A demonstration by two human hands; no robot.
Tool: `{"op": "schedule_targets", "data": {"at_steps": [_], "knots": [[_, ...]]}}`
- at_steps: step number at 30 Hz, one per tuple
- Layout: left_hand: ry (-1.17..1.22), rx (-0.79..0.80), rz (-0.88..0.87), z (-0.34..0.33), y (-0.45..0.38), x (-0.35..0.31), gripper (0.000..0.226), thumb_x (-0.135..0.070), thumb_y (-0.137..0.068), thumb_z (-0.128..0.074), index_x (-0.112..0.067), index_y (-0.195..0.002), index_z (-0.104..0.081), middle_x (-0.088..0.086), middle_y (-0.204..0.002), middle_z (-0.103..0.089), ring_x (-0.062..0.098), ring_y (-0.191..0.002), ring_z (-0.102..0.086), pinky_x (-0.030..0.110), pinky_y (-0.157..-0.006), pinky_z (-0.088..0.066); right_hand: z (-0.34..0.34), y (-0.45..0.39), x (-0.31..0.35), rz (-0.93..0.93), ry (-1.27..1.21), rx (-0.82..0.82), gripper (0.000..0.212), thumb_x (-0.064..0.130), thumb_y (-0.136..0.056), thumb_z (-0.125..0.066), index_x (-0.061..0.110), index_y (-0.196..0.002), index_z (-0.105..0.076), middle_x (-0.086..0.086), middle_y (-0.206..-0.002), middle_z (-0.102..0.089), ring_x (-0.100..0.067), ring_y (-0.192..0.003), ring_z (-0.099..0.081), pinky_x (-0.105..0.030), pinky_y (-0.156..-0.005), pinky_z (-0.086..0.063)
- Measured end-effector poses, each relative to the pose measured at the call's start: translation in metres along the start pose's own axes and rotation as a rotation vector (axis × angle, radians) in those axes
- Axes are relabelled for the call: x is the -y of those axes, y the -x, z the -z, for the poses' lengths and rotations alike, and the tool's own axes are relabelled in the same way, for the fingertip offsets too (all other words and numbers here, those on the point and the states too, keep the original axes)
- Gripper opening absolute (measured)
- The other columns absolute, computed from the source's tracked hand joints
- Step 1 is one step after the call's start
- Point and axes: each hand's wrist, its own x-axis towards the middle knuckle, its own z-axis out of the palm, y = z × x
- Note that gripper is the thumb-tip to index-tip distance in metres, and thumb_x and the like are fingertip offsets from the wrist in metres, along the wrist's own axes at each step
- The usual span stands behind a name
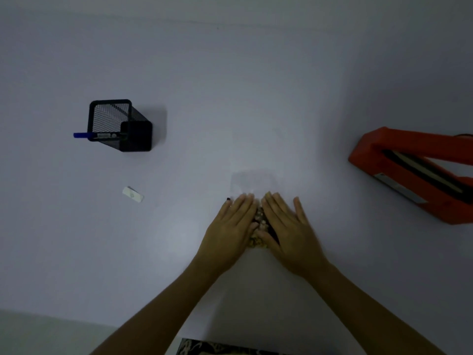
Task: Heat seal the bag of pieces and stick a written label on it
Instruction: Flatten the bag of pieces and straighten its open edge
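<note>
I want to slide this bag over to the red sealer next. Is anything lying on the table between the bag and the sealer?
Nothing visible. The bag of pieces lies under the left hand and right hand; the table between it and the heat sealer is bare. The pen holder and label sit on the opposite side.

White table (230, 98): mesh pen holder (120, 125), label (132, 194), bag (256, 183) (clear), red sealer (414, 172).

Both flat hands, the left hand (231, 221) and the right hand (286, 226), covered most of the bag (256, 181), so only a strip of pieces (260, 226) showed between them. The red sealer (409, 170) ran off the right edge. The label (132, 194) was too small to read, possibly blank.
</note>
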Motion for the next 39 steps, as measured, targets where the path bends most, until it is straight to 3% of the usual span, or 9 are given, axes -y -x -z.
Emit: {"op": "schedule_targets", "data": {"at_steps": [5, 9, 15, 19, 23, 28, 33, 36, 39], "knots": [[0.031, 0.054, 0.027, 0.0, 0.009, 0.007, 0.058, -0.048, -0.101, -0.024, -0.013, -0.146, -0.034, 0.003, -0.155, -0.029, 0.022, -0.146, -0.016, 0.039, -0.119, -0.018, 0.013, 0.009, -0.033, 0.065, 0.133, 0.077, 0.061, 0.052, -0.099, -0.015, 0.017, -0.145, -0.035, -0.001, -0.153, -0.033, -0.025, -0.146, -0.015, -0.059, -0.115, -0.011], [0.044, 0.033, 0.044, 0.001, 0.008, 0.001, 0.056, -0.043, -0.102, -0.024, -0.01, -0.144, -0.038, 0.005, -0.153, -0.032, 0.024, -0.146, -0.019, 0.038, -0.12, -0.016, 0.021, 0.003, -0.022, 0.07, 0.095, 0.021, 0.062, 0.051, -0.099, -0.02, 0.012, -0.141, -0.042, -0.004, -0.15, -0.038, -0.028, -0.146, -0.018, -0.063, -0.114, -0.013], [0.027, 0.059, 0.073, 0.004, 0.012, 0.0, 0.056, -0.043, -0.101, -0.023, -0.01, -0.143, -0.039, 0.006, -0.152, -0.036, 0.021, -0.143, -0.027, 0.039, -0.119, -0.022, 0.014, 0.005, -0.029, 0.199, 0.165, 0.139, 0.064, 0.057, -0.097, -0.019, 0.017, -0.147, -0.028, -0.003, -0.154, -0.032, -0.027, -0.146, -0.017, -0.062, -0.113, -0.014], [0.076, 0.038, 0.133, 0.001, 0.012, -0.006, 0.056, -0.04, -0.098, -0.035, -0.009, -0.144, -0.037, 0.007, -0.153, -0.033, 0.022, -0.145, -0.023, 0.039, -0.118, -0.023, 0.019, 0.01, -0.044, 0.207, 0.227, 0.186, 0.062, 0.056, -0.097, -0.018, 0.021, -0.149, -0.025, 0.0, -0.155, -0.029, -0.028, -0.147, -0.014, -0.063, -0.113, -0.013], [0.073, -0.015, 0.148, 0.002, 0.012, -0.016, 0.056, -0.032, -0.096, -0.041, -0.006, -0.144, -0.036, 0.012, -0.15, -0.038, 0.029, -0.142, -0.029, 0.044, -0.117, -0.026, 0.015, 0.012, -0.036, 0.182, 0.163, 0.088, 0.063, 0.055, -0.098, -0.022, 0.016, -0.146, -0.032, -0.004, -0.154, -0.032, -0.03, -0.146, -0.014, -0.065, -0.112, -0.013], [0.014, -0.088, 0.036, -0.005, 0.018, -0.022, 0.048, -0.023, -0.102, -0.026, 0.005, -0.136, -0.045, 0.022, -0.144, -0.043, 0.033, -0.137, -0.037, 0.044, -0.113, -0.034, 0.008, 0.024, -0.023, 0.252, 0.1, -0.116, 0.055, 0.042, -0.098, -0.039, 0.003, -0.137, -0.045, -0.014, -0.147, -0.04, -0.033, -0.141, -0.027, -0.065, -0.111, -0.021], [0.067, -0.089, 0.024, -0.012, 0.021, -0.021, 0.046, -0.017, -0.096, -0.044, 0.003, -0.138, -0.043, 0.02, -0.145, -0.042, 0.031, -0.138, -0.037, 0.044, -0.112, -0.037, -0.003, 0.038, -0.025, 0.239, 0.168, -0.042, 0.054, 0.041, -0.1, -0.031, 0.005, -0.138, -0.043, -0.013, -0.145, -0.043, -0.028, -0.14, -0.032, -0.062, -0.111, -0.023], [0.103, -0.036, 0.087, -0.011, 0.019, -0.023, 0.053, -0.031, -0.099, -0.038, 0.001, -0.14, -0.04, 0.018, -0.148, -0.039, 0.027, -0.14, -0.034, 0.042, -0.114, -0.034, -0.007, 0.042, -0.027, 0.195, 0.205, 0.023, 0.056, 0.044, -0.101, -0.025, 0.007, -0.141, -0.038, -0.012, -0.148, -0.04, -0.026, -0.141, -0.029, -0.061, -0.113, -0.019], [0.127, 0.023, 0.132, -0.01, 0.019, -0.027, 0.069, -0.053, -0.098, -0.025, -0.003, -0.145, -0.034, 0.015, -0.152, -0.032, 0.024, -0.143, -0.027, 0.037, -0.117, -0.022, -0.008, 0.045, -0.026, 0.198, 0.178, -0.037, 0.053, 0.042, -0.101, -0.028, 0.007, -0.138, -0.043, -0.013, -0.145, -0.044, -0.027, -0.14, -0.032, -0.064, -0.111, -0.02]]}}
